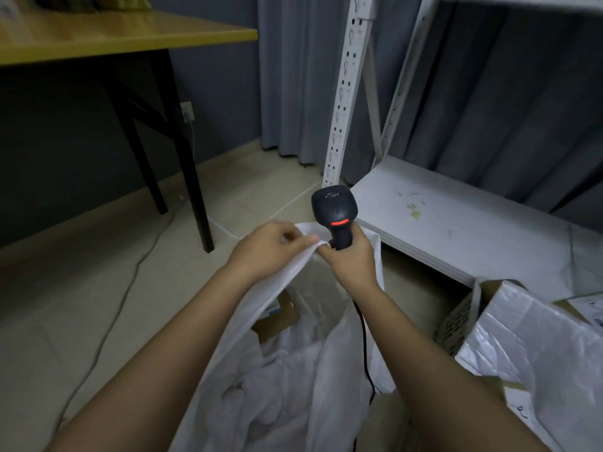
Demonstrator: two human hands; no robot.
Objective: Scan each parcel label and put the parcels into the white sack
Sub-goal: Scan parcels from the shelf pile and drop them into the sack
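Hands at the mouth of the white sack, scanner raised.

I have my left hand pinching the sack's upper rim, fingers curled round the fabric, while my right hand grips the black scanner's handle and meets the same rim. The sack hangs open below my forearms, a cardboard parcel visible inside. More parcels, wrapped in white plastic, lie at lower right beside the white shelf.
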